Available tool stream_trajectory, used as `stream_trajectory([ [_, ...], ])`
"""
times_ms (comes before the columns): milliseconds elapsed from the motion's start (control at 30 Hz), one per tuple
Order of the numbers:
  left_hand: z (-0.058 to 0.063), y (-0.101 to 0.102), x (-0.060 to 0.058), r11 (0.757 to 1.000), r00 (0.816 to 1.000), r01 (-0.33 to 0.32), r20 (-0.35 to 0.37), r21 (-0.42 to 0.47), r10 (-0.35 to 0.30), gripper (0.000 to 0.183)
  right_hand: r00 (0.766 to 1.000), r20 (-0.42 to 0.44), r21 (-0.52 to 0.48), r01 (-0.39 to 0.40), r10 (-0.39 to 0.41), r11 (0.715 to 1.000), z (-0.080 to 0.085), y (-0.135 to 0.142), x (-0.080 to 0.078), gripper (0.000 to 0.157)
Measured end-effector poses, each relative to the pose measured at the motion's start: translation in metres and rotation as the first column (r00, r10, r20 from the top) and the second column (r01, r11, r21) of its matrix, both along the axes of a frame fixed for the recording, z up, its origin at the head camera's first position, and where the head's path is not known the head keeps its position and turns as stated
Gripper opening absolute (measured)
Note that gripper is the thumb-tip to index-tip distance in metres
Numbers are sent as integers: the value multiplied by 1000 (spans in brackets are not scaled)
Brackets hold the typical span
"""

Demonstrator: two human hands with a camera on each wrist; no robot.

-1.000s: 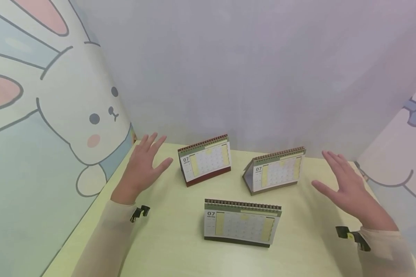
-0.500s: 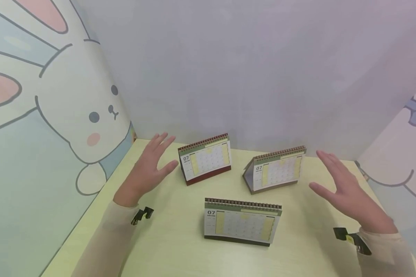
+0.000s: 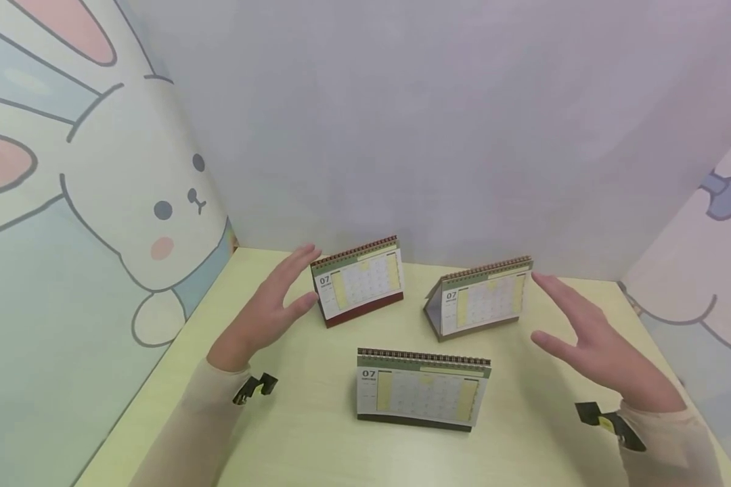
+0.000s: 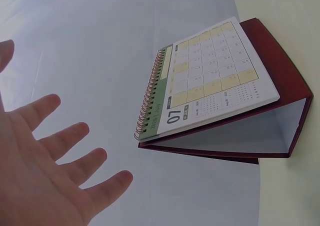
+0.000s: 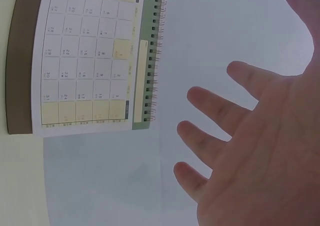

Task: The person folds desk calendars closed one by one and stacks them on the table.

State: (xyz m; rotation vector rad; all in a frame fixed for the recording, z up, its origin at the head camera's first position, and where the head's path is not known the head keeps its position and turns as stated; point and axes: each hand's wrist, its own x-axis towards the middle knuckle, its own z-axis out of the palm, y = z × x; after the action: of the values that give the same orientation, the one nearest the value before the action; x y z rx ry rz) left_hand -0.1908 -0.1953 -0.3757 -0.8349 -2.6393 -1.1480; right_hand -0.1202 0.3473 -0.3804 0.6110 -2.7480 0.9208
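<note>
Three spiral-bound desk calendars, each showing month 07, stand like tents on the table. The red-based calendar [image 3: 361, 281] is at the back left, the brown-based calendar [image 3: 484, 297] at the back right, and the dark-based calendar [image 3: 423, 391] nearer the front. My left hand [image 3: 267, 316] is just left of the red-based calendar, fingers spread; the left wrist view shows a gap between its fingertips [image 4: 122, 178] and the spiral edge. My right hand [image 3: 600, 348] is at the right side of the brown-based calendar, fingers extended and holding nothing. In the right wrist view its fingertips [image 5: 187, 131] point toward the spiral.
The pale yellow table [image 3: 304, 439] meets a grey back wall [image 3: 432, 135] close behind the two rear calendars. A left wall with a rabbit drawing [image 3: 128, 203] and a patterned right wall [image 3: 682, 270] border the sides. Dark clips [image 3: 256, 389] sit on the sleeves.
My left hand has moved right, up to the red-based calendar. My right hand has moved left, closer to the brown-based calendar. The calendars have stayed in place on the table.
</note>
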Motion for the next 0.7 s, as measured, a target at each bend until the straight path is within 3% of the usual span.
stream_trajectory([
  [333, -4, 6, 2, 996, 997, 78, -4, 53, -78, 70, 996, -71, 26, -59, 60, 998, 4, -9, 5, 96],
  [700, -3, 12, 8, 988, 991, 126, 32, 84, -129, 69, 994, -53, 27, -98, 99, 995, 3, -18, 8, 91],
])
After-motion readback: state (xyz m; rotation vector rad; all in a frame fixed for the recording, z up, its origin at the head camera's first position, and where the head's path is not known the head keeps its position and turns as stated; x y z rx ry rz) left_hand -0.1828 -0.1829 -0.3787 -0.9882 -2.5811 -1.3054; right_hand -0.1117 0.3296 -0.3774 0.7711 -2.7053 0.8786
